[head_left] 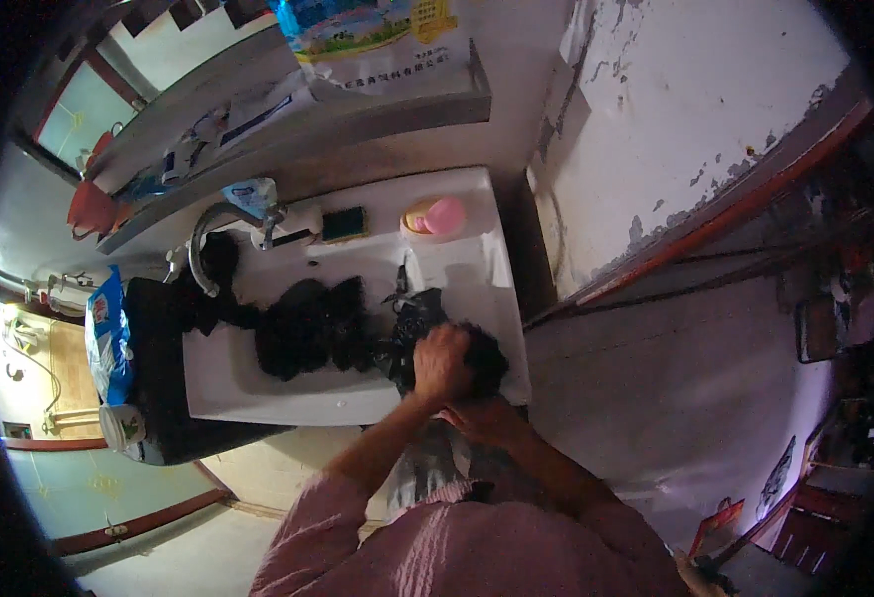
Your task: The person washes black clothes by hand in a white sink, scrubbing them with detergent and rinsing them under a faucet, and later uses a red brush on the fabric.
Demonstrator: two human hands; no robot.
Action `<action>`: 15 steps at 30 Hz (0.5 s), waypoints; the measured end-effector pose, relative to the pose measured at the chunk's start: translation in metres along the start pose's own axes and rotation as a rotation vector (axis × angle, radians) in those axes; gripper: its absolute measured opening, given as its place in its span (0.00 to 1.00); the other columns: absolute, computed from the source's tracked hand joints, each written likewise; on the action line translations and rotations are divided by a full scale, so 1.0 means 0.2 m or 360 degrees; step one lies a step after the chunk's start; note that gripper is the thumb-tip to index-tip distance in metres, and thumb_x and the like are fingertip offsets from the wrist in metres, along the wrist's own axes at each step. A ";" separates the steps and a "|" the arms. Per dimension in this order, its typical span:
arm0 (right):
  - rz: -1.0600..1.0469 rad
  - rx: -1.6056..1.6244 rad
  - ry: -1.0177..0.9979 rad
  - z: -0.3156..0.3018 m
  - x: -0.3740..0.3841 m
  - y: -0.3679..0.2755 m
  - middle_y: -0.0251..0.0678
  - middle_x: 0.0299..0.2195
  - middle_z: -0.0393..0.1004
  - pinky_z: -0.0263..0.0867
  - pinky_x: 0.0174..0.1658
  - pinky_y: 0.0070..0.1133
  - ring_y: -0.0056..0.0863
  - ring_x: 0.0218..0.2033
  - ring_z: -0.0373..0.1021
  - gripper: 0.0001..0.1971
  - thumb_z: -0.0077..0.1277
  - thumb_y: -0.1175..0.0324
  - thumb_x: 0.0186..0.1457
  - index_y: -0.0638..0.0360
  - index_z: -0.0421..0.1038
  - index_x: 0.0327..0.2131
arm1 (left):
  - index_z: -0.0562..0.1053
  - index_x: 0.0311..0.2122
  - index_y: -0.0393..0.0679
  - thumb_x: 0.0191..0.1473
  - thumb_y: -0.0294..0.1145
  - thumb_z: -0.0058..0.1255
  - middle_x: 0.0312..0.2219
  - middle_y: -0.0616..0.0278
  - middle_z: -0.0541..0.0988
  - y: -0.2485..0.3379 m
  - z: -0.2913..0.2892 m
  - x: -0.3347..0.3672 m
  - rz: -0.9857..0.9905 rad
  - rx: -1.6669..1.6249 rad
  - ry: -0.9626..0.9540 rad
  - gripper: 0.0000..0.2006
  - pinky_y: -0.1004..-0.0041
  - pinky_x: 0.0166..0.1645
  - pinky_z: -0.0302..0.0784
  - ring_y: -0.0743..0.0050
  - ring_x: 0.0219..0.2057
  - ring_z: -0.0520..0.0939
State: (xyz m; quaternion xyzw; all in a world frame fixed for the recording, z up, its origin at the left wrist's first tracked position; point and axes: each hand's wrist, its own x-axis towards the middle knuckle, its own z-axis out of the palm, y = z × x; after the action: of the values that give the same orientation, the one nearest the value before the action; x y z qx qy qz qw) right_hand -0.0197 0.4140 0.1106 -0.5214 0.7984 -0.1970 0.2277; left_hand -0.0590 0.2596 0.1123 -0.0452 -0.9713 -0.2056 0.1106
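Observation:
A wet-looking black cloth [484, 360] is bunched on the right-hand slab of a white sink [288, 406]. My left hand [441, 362] is closed and presses down on it from above. Just below, at the sink's front edge, my right hand [482, 419] has its fingers curled at the near side of the same cloth. Its fingertips are partly hidden. More dark cloth [302, 326] lies heaped in the basin to the left, and whether it is one piece with the cloth under my hands I cannot tell.
A curved metal faucet [198, 254] arches over the basin's left side. Behind it sit a dark green scrubbing pad [344, 225] and a soap dish with a pink item [445, 216]. A shelf [437, 111] holds a large printed bag [372, 40]. A blue-white packet [108, 338] stands left.

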 end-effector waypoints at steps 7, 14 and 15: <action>-0.0062 -0.0170 0.0710 0.06 0.12 -0.02 0.38 0.49 0.62 0.58 0.48 0.29 0.34 0.48 0.59 0.20 0.41 0.58 0.54 0.59 0.63 0.48 | 0.71 0.34 0.48 0.37 0.42 0.53 0.34 0.58 0.70 -0.06 -0.01 0.29 -0.0209 0.0399 0.0235 0.16 0.55 0.41 0.61 0.55 0.40 0.68; 0.0054 0.0066 0.0532 0.01 0.08 -0.01 0.41 0.44 0.67 0.60 0.46 0.30 0.36 0.42 0.66 0.20 0.46 0.57 0.50 0.56 0.65 0.44 | 0.70 0.28 0.45 0.34 0.39 0.54 0.27 0.55 0.69 0.02 -0.09 -0.09 0.0361 -0.0134 0.0036 0.14 0.63 0.34 0.63 0.55 0.31 0.70; 0.0085 0.0100 0.0463 0.06 0.12 -0.02 0.40 0.46 0.66 0.61 0.44 0.27 0.34 0.41 0.66 0.19 0.45 0.58 0.51 0.57 0.65 0.45 | 0.70 0.27 0.44 0.36 0.41 0.53 0.28 0.54 0.70 -0.02 -0.04 -0.03 0.0056 -0.0162 -0.0147 0.13 0.64 0.34 0.64 0.55 0.32 0.71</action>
State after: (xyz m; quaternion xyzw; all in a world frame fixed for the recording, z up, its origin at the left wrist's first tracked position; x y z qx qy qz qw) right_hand -0.0187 0.3894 0.0981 -0.4585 0.8300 -0.2893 0.1310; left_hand -0.0515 0.2521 0.1165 -0.0771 -0.9627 -0.2506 0.0667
